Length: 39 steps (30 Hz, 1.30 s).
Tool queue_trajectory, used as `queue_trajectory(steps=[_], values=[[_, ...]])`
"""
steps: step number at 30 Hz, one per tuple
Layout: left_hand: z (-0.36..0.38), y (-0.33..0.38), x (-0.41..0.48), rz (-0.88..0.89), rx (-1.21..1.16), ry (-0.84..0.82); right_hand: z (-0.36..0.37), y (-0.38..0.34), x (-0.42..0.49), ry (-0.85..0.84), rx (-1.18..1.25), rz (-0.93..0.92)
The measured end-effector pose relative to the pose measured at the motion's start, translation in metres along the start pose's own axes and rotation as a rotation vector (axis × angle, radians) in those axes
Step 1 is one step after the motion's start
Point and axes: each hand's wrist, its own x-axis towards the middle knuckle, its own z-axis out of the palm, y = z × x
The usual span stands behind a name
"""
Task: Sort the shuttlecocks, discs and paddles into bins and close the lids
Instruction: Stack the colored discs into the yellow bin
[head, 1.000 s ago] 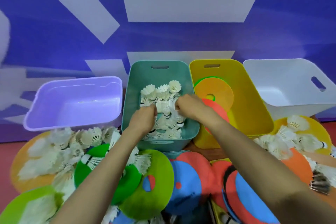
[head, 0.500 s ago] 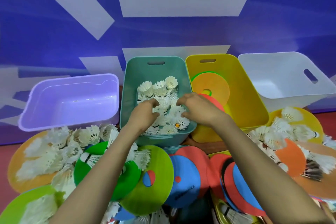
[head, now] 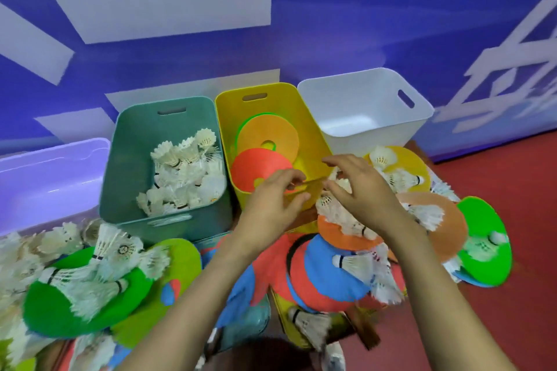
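The teal bin point(head: 135, 159) holds a heap of white shuttlecocks point(head: 187, 178). Right of it, the yellow bin point(head: 310, 129) holds orange, red and green discs point(head: 268, 135). My left hand point(head: 271, 205) hovers empty, fingers loosely spread, in front of the yellow bin's near edge. My right hand point(head: 361, 187) is spread with bent fingers just above a pile of shuttlecocks point(head: 340, 214) lying on an orange disc point(head: 443, 229); it grips nothing. More shuttlecocks point(head: 90, 265) lie on green discs point(head: 60, 310) at the lower left. Red and blue paddles point(head: 319, 277) lie between my arms.
An empty lilac bin point(head: 45, 178) stands at the far left and an empty white bin point(head: 364, 105) at the far right, all against a blue and white wall. A green disc point(head: 488, 250) lies on the red floor to the right. Bin lids point(head: 250, 325) lie under the paddles.
Both hands left the teal bin, where they had dropped shuttlecocks, and moved right to the pile in front of the yellow bin. The view swung right.
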Motion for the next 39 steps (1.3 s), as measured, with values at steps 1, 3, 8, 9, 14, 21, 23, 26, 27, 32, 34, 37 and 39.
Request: queue_trajectory(steps=[1, 3, 8, 9, 14, 21, 23, 26, 27, 32, 34, 37, 39], values=[[0.019, 0.007, 0.003, -0.007, 0.013, -0.047, -0.005, 0.021, -0.009, -0.014, -0.027, 0.038], [0.059, 0.016, 0.011, -0.039, 0.054, -0.145, -0.013, 0.061, -0.026, -0.060, -0.079, 0.124], [0.140, 0.024, 0.029, -0.223, 0.197, -0.299, -0.014, 0.139, -0.049, -0.252, -0.096, 0.263], [0.152, 0.024, 0.032, -0.270, 0.205, -0.318, -0.011, 0.149, -0.050, -0.286, -0.081, 0.268], [0.190, 0.025, 0.038, -0.511, 0.193, -0.368, 0.010, 0.171, -0.036, -0.336, -0.047, 0.160], [0.214, 0.023, 0.038, -0.801, 0.177, -0.276, 0.044, 0.178, -0.003, -0.442, -0.240, -0.051], [0.219, 0.023, 0.041, -0.818, 0.216, -0.306, 0.048, 0.181, -0.001, -0.412, -0.247, -0.057], [0.221, 0.024, 0.046, -0.847, 0.281, -0.340, 0.048, 0.185, -0.002, -0.360, -0.187, -0.048], [0.220, 0.025, 0.046, -0.854, 0.291, -0.344, 0.046, 0.187, -0.003, -0.350, -0.156, -0.043], [0.194, 0.028, 0.037, -0.787, 0.327, -0.262, 0.035, 0.187, -0.011, -0.264, 0.014, 0.002], [0.179, 0.027, 0.029, -0.699, 0.280, -0.150, 0.032, 0.184, -0.014, -0.198, 0.093, 0.021], [0.159, 0.023, 0.018, -0.580, 0.155, 0.053, 0.029, 0.174, -0.020, -0.080, 0.191, 0.018], [0.147, 0.021, 0.013, -0.481, 0.093, 0.155, 0.026, 0.162, -0.024, 0.004, 0.260, 0.001]])
